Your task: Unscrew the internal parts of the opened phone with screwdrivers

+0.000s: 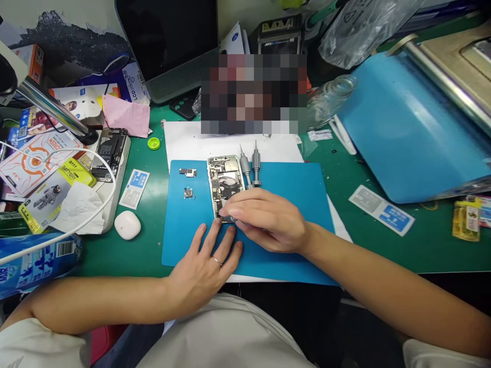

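An opened phone [224,181] with its insides showing lies on a blue work mat [291,189]. My right hand [264,217] is closed in a pinch on a small metal tool at the phone's near end. My left hand [205,263] lies flat on the mat just below the phone, fingers spread, a ring on one finger, its fingertips touching the phone's lower edge. Two grey screwdrivers [251,166] stand upright beside the phone on its right. Two small metal parts [187,182] lie on the mat to its left.
A second opened phone [109,151] rests on a white block at the left, near a white earbud case [127,225], a white cable and packaging. A blue film roll [414,122] fills the right. A dark monitor [169,41] stands behind. A yellow lighter [466,220] lies far right.
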Tool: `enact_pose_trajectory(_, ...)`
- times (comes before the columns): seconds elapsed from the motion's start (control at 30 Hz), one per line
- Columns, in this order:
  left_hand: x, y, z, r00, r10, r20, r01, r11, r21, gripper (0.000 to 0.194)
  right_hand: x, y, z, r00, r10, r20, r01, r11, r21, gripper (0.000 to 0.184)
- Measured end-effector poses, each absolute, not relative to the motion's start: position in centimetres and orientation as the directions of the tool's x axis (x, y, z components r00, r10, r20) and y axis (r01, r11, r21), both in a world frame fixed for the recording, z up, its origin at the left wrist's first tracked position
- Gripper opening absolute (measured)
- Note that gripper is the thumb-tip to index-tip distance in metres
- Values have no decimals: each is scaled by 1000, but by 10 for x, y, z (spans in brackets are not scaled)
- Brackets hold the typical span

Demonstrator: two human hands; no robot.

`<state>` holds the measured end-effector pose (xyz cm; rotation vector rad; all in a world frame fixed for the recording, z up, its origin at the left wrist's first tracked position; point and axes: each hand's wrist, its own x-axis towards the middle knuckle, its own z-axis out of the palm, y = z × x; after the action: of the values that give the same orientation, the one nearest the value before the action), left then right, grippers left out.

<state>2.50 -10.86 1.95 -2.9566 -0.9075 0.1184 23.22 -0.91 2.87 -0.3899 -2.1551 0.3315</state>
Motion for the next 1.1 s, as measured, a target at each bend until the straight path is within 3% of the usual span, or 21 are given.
enact_pose_trajectory(0.33,25,-108,19,825,565,-35,561,-824,-73,65,232,-10,27,-541,413,733,165,907,-388,48)
enact_pose_trajectory(0.5,26,-108,20,826,563,-30,560,-826,-71,64,232,-10,28,-559,384,735,161,920,-358,36)
enact_pose_trajectory(1.1,25,-109,17,829,559,-18,556,-827,-83,62,232,-9,26,-560,391,730,120,910,-396,41)
